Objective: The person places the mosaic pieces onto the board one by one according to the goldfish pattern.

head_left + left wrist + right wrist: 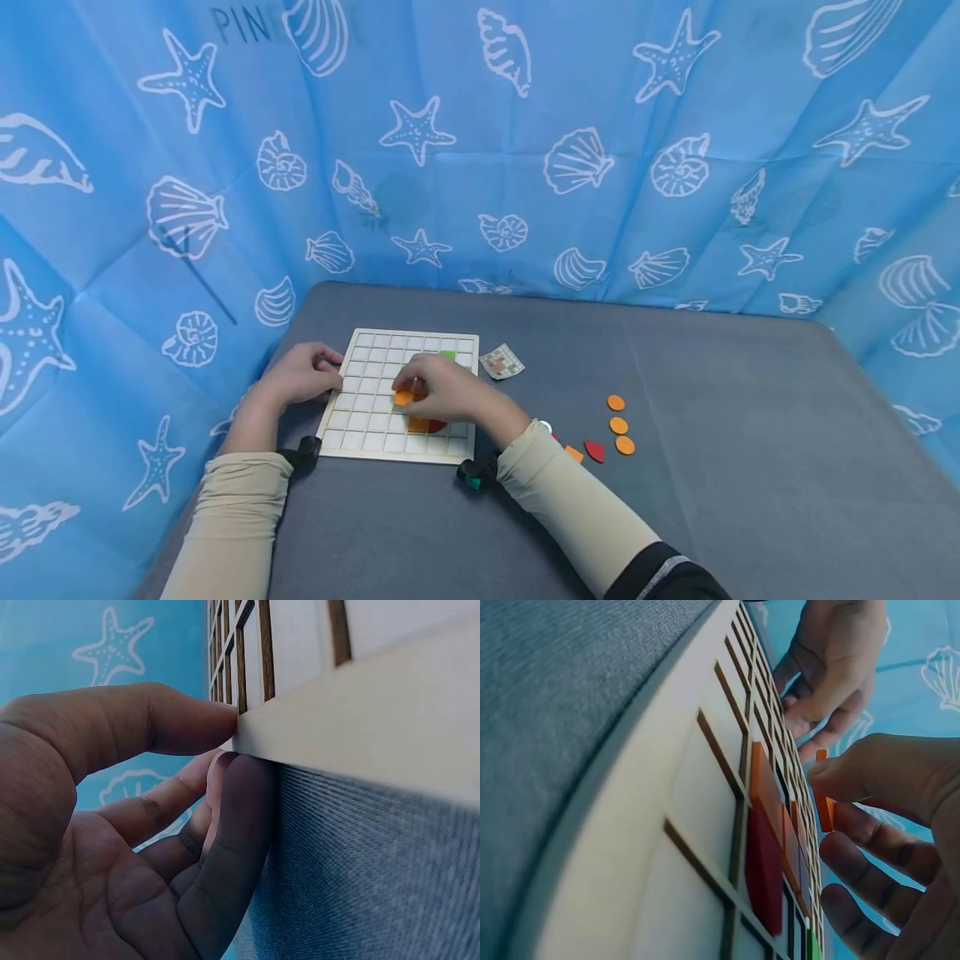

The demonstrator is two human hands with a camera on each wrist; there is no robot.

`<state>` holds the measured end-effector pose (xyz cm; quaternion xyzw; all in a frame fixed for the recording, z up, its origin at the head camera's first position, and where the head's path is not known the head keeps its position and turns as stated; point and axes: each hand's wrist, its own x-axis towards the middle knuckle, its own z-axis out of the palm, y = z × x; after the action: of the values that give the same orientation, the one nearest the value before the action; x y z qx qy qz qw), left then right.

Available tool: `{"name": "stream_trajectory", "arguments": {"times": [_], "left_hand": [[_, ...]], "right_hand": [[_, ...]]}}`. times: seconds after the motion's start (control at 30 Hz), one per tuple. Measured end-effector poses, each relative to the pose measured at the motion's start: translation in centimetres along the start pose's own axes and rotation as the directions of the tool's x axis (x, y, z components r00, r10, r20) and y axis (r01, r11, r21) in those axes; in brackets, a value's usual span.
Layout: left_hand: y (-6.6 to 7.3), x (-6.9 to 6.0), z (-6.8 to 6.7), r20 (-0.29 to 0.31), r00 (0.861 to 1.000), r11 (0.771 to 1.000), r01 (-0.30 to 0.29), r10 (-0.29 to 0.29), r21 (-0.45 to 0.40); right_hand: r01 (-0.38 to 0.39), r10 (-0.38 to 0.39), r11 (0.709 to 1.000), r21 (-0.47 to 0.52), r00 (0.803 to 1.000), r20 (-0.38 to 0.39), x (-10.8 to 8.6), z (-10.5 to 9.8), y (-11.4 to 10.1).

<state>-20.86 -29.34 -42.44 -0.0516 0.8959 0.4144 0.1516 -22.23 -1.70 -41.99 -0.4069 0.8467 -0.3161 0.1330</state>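
A white gridded board (367,421) with a pale wooden rim (360,712) lies on the grey table. At its left edge, my left hand (303,375) holds the rim, thumb on the edge and curled fingers against the side. Over the middle of the grid, my right hand (450,390) pinches an orange piece (824,799) between thumb and finger, just off the surface. Below that hand, an orange square (417,425) and a red piece (763,874) sit side by side on the board. A green piece (448,354) lies near the top right, partly hidden.
A small patterned card (502,362) lies right of the board. Farther right are several orange discs (618,426), a red quarter-shaped piece (595,451) and an orange square piece (573,453), partly behind my right sleeve. A blue curtain with shells hangs behind and left of the table.
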Motion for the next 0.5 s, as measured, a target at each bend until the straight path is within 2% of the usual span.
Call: {"name": "stream_trajectory", "arguments": {"times": [0.5], "left_hand": [[-0.21,0.14,0.08,0.010,1.000,1.000,0.001,-0.001,-0.010]], "right_hand": [[-0.027,0.027,1.000,-0.002,0.999,0.038,0.34,0.50,-0.04]]}}
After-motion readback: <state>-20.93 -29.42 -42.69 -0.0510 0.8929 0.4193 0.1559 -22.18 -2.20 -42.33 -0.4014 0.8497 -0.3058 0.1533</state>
